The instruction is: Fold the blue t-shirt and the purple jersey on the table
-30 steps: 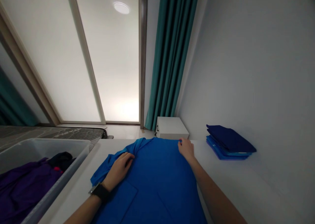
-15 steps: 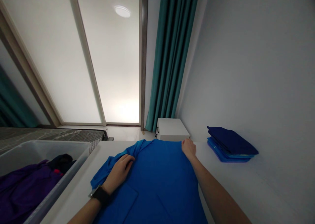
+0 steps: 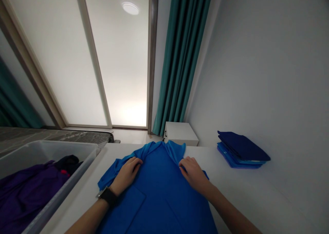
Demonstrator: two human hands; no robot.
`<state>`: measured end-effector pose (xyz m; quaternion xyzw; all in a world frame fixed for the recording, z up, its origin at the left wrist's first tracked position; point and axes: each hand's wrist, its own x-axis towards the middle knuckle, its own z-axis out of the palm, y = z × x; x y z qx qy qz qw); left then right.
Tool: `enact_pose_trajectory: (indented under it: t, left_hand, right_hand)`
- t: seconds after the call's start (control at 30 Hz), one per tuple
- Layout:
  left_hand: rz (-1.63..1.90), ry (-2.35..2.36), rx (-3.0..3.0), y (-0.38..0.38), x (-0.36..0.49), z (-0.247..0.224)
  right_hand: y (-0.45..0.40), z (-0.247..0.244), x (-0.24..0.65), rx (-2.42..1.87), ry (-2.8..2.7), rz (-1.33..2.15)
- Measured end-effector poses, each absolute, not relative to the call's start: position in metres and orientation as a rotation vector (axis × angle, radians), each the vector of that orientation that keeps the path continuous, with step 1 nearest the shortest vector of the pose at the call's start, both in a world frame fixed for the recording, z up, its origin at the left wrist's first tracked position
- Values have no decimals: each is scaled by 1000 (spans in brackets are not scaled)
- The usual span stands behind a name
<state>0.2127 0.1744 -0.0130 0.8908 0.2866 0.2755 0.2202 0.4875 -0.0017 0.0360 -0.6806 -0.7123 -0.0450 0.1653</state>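
A blue top lies spread on the white table, with slanted seams like pocket edges on its lower part. My left hand, with a dark-strapped watch on the wrist, rests on the left side with its fingers curled at the folded-in fabric. My right hand pinches the top's right side, where the cloth is turned inward toward the middle. Both fingertips are partly hidden in the folds. At the far edge the fabric bunches between the hands.
At the left stands a translucent plastic bin holding purple clothing and dark clothing. Folded blue garments are stacked at the right by the wall. Beyond the table are a white cabinet and a teal curtain.
My right hand has moved inward and slightly nearer from the far right corner, carrying the right edge over toward the middle. My left hand stays at its place on the fabric.
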Motion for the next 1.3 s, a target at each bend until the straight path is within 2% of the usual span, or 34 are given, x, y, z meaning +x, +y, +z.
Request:
enact_pose_trajectory:
  t: [0.2, 0.4, 0.67, 1.0, 1.13, 1.3]
  left_hand:
    - [770, 804, 2447, 172, 214, -9]
    - [780, 791, 2443, 172, 214, -8]
    - [766, 786, 2449, 174, 212, -12]
    - [818, 904, 2339, 173, 213, -8]
    - [866, 1013, 2343, 190, 205, 7]
    - [836, 1200, 2545, 233, 193, 44]
  right_hand:
    - [-9, 35, 478, -1900, -2169, 126]
    - [29, 22, 529, -2142, -1363, 359]
    - [84, -6, 580, -2350, -1088, 366]
    - [102, -6, 600, -2385, -1159, 373]
    - [96, 4, 611, -2360, -1101, 350]
    - [86, 20, 626, -2380, -1059, 481]
